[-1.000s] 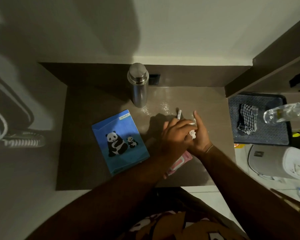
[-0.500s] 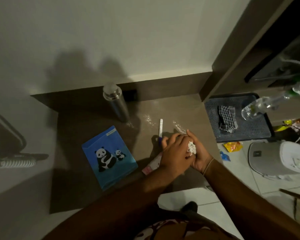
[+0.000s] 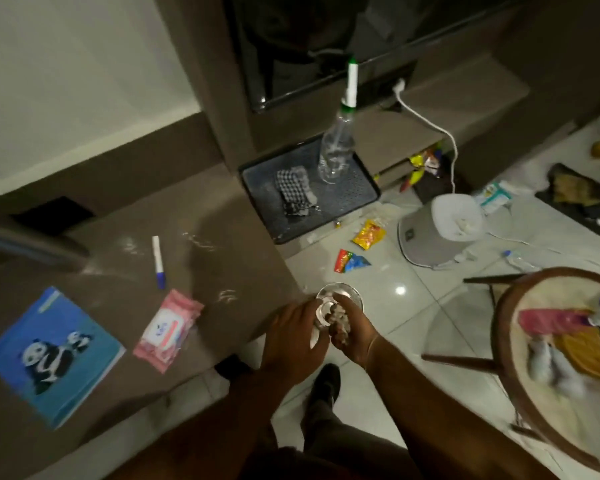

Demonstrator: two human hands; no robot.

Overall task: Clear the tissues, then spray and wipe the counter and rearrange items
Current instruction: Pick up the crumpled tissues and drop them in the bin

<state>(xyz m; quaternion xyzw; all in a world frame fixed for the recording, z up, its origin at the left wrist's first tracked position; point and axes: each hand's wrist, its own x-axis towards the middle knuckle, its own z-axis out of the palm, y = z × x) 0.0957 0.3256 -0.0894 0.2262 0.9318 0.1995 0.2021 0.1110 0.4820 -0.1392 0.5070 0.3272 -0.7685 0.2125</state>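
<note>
Left hand (image 3: 293,337): just off the counter's right edge, fingers curled on a small clear glass bowl (image 3: 340,299).
Right hand (image 3: 349,332): pressed against the left, fist closed round crumpled tissues (image 3: 340,320).
Counter (image 3: 222,216): pen (image 3: 158,261) near the back, pink wipes pack (image 3: 168,329) near the front edge, panda book (image 3: 49,355) front left.

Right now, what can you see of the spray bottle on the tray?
The spray bottle is clear plastic and stands upright on the dark perforated tray, toward its back right part. A green collar tops the neck, and above it rises a white sprayer head tipped with green. How much liquid it holds is hard to tell. A checked cloth lies just left of it. Neither hand touches it.
</note>
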